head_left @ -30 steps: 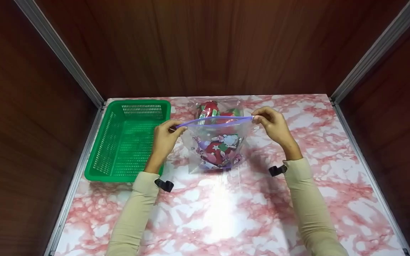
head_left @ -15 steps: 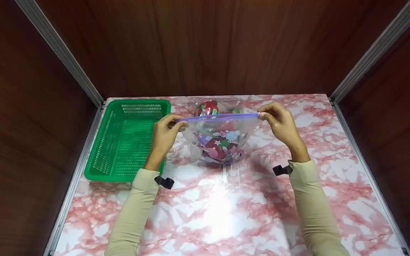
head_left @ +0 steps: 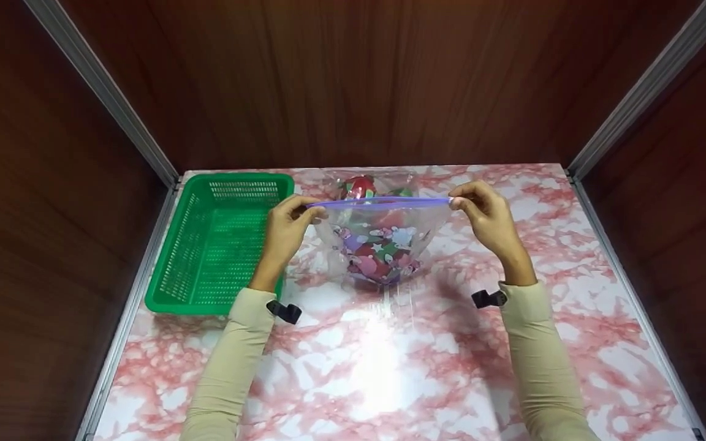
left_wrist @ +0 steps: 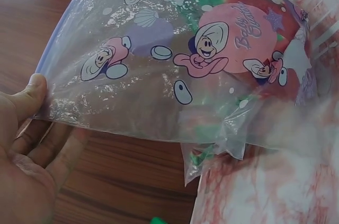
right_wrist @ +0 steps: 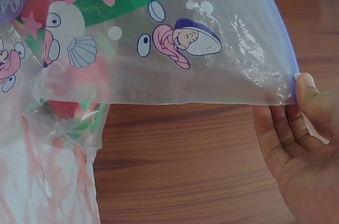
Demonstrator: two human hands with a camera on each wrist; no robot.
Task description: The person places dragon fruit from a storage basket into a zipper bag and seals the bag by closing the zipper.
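A clear zip bag point(head_left: 377, 228) with a purple zip edge and cartoon prints hangs between both hands. Something red and green shows through its lower part. My left hand point(head_left: 285, 233) pinches the left end of the zip edge between thumb and fingers. At the opposite end, my right hand point(head_left: 489, 222) pinches the other top corner, with the thumb on the purple strip in the right wrist view. The strip runs nearly straight from hand to hand. Behind it lies a second clear bag point(head_left: 359, 186) with red and green contents, partly hidden by the front bag.
A green plastic basket point(head_left: 230, 251) with perforated sides stands at the left of the table, close beside the left hand. The tabletop point(head_left: 451, 380) has a red and white marbled pattern. Dark wood panels point(head_left: 353, 86) enclose the back and both sides.
The bag's mouth gaped a second ago; its zip edges now lie together in a taut line. My right hand has moved right, and the bag's lower end has risen slightly.
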